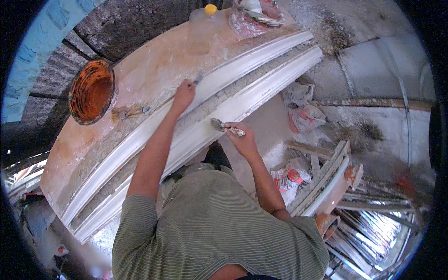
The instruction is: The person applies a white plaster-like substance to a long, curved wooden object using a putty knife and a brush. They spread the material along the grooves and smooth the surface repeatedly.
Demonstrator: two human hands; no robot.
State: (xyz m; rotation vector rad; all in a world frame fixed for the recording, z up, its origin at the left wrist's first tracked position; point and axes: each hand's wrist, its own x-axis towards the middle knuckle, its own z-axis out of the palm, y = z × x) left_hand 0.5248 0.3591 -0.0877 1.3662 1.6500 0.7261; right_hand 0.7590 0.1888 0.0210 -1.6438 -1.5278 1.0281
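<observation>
Two long white plaster mouldings point(242, 65) lie side by side on a plaster-stained worktable point(154, 56), with a rough grey strip between them. My left hand point(184, 92) rests on the farther moulding and grips a small thin tool point(198, 79) whose tip touches the plaster. My right hand point(243, 138) holds a plaster-caked putty knife point(219, 124) with its blade against the near edge of the closer moulding point(261, 91).
An orange bucket point(91, 91) sits at the table's left edge, a brush point(129, 112) beside it. A yellow-capped bottle point(209, 11) and plastic bags point(255, 14) lie at the far end. Crumpled bags point(303, 112) and spare moulding pieces point(326, 179) litter the floor at right.
</observation>
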